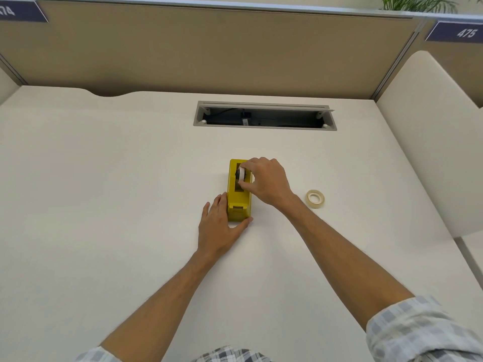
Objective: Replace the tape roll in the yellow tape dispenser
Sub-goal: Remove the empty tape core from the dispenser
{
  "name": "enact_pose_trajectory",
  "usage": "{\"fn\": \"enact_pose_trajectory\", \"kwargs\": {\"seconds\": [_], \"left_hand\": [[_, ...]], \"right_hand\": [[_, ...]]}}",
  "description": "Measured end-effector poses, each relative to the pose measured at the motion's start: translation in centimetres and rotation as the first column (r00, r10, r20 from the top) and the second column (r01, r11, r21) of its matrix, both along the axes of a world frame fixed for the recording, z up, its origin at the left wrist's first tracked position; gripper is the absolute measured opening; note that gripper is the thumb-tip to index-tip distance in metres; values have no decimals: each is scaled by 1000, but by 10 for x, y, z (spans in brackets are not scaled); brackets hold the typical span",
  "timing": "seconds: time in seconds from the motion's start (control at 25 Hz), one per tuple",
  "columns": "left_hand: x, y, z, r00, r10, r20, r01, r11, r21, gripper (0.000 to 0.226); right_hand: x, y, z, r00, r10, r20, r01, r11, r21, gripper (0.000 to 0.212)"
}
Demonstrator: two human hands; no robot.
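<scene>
On the desk [130, 178] at centre stands our yellow dispenser [239, 202]. Our left hand [219, 226] lies spread against its 7 o'clock corner; our right hand [266, 180] pinches what seems a white roll [241, 174] seated inside. Another tape roll [315, 198] lies flat at 3 o'clock.

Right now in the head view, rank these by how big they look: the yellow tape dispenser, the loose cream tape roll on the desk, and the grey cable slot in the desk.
1. Grey cable slot, though farther away.
2. Yellow tape dispenser.
3. Loose cream tape roll.
</scene>
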State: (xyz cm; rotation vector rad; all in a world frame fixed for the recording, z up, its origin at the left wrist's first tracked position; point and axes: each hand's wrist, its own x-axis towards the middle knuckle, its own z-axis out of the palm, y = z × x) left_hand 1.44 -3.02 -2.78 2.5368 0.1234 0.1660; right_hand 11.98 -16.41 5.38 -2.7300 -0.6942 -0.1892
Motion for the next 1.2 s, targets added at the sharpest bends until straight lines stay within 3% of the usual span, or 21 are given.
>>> {"fn": "enact_pose_trajectory", "kwargs": {"seconds": [0.6, 0.8, 0.92, 1.08, 1.2], "left_hand": [[-1, 1, 2, 1000, -13, -28, 13, 1000, -23, 89], [-5, 7, 6, 997, -66, 37, 71, 985, -155, 78], [-14, 11, 8, 996, -86, -1, 83, 966, -247, 79], [-30, 12, 8, 998, -24, -58, 0, 923, -385, 69], [-39, 10, 18, 994, 108, 3, -95, 884, -457, 53]], "right_hand": [[-5, -2, 9, 1000, -1, 4, 1, 995, 101, 44], [-19, -9, 10, 996, -14, -84, 30, 979, 201, 45], [-31, -12, 11, 988, 20, -152, 26, 956, 293, 42], [-52, -17, 13, 980, 52, -193, 38, 898, 437, 40], [-70, -21, 18, 976, 70, -204, 41, 867, 497, 40]]}}
